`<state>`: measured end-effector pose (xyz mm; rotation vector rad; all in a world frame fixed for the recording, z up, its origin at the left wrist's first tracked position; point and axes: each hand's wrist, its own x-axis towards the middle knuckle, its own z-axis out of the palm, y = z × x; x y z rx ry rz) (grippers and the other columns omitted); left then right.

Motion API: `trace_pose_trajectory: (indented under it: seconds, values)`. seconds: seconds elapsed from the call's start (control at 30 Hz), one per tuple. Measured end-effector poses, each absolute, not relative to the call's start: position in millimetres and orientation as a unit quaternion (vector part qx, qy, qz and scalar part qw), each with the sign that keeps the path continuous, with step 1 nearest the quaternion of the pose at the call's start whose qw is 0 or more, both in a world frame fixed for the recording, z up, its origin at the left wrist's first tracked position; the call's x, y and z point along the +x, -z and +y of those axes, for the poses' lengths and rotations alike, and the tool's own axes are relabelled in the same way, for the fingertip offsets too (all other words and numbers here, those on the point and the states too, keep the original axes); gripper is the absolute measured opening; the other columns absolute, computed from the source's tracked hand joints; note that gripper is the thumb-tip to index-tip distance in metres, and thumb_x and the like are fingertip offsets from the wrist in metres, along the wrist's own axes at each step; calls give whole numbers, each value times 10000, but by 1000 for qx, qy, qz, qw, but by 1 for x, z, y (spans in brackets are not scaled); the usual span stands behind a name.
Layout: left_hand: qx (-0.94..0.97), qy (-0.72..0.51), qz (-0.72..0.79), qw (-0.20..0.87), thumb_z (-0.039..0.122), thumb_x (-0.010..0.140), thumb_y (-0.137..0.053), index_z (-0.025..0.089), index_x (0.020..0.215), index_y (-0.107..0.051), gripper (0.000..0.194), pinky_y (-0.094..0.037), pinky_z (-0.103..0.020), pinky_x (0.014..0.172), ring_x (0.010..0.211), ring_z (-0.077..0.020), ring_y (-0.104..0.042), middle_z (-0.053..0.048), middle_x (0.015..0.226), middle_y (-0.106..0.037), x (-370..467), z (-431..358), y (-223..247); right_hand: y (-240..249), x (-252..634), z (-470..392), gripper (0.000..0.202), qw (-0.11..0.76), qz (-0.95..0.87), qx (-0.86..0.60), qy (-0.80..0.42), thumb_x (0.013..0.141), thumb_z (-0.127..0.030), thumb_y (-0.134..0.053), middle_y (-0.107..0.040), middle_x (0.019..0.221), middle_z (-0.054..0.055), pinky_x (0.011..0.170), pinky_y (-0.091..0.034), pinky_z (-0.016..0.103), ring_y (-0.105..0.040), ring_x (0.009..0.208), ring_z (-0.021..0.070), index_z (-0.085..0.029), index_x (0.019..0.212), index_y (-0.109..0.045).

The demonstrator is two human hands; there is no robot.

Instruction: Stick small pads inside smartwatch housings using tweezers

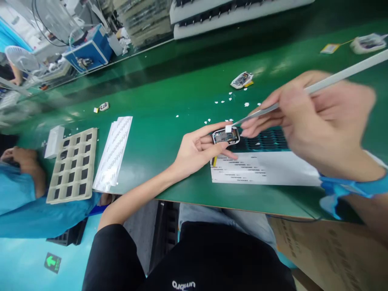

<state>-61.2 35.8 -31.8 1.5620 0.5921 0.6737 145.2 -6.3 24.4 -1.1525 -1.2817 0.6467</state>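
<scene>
My left hand (pixel 197 147) grips a small open electronic device (pixel 220 137) by its edges, with a white rim and circuit parts showing inside. Held pen-like in my right hand (pixel 321 117) is a pair of tweezers (pixel 342 76), its tip over the device's upper right side. A small white square piece (pixel 228 128) sits at that tip, over the circuitry; whether it touches the device I cannot tell. Below my left fingers a yellow piece (pixel 215 161) shows. Under both hands lies a printed white sheet (pixel 242 171), beside a dark slotted mat (pixel 266 139).
Opened devices lie farther off, one (pixel 241 80) ahead and another (pixel 366 43) at the right. White scraps (pixel 246 104) dot the green table (pixel 157 161). To the left are more printed sheets (pixel 113 149), a compartment tray (pixel 72 165) and a co-worker's sleeve (pixel 18 194). Racks (pixel 236 16) stand behind.
</scene>
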Motion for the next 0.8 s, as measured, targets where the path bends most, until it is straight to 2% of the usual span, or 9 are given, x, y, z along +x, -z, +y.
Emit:
trace_pose_trajectory:
  seconds: [0.07, 0.13, 0.3, 0.63, 0.8]
  values:
    - [683, -292, 239, 625, 337, 1083, -680, 173, 1595, -507, 564, -714, -354, 1003, 1033, -225, -875, -134, 1346, -816, -62, 36, 31, -19, 131, -5, 561, 611, -560, -483, -283, 920, -750, -765, -713, 693, 50, 513, -628, 315, -727, 581, 195, -207, 814, -670]
    - [687, -283, 239, 625, 299, 1101, -648, 192, 1621, -478, 557, -708, -390, 1051, 1100, -245, -865, -126, 1368, -809, -63, 34, 29, -13, 127, -7, 540, 609, -566, -489, -263, 953, -722, -744, -710, 698, 41, 508, -626, 290, -731, 587, 180, -208, 795, -686]
    - [679, -273, 236, 639, 290, 1108, -631, 170, 1614, -487, 540, -726, -402, 1005, 1120, -280, -860, -133, 1326, -819, -64, 27, 25, -8, 134, -11, 500, 592, -583, -502, -242, 1004, -650, -721, -703, 687, 34, 524, -631, 275, -741, 608, 171, -210, 769, -694]
    - [732, -271, 232, 580, 277, 1130, -581, 204, 1642, -468, 529, -731, -383, 990, 1102, -262, -865, -122, 1332, -822, -65, 25, 23, -9, 134, -15, 454, 578, -579, -522, -241, 1056, -585, -680, -704, 706, 27, 582, -647, 276, -755, 656, 158, -211, 800, -710]
    - [703, -278, 220, 616, 306, 1129, -584, 146, 1630, -476, 537, -722, -366, 1004, 1118, -258, -861, -138, 1316, -821, -66, 24, 25, -9, 135, -15, 461, 570, -599, -517, -222, 1078, -542, -654, -733, 809, 41, 578, -634, 250, -753, 674, 135, -204, 772, -721]
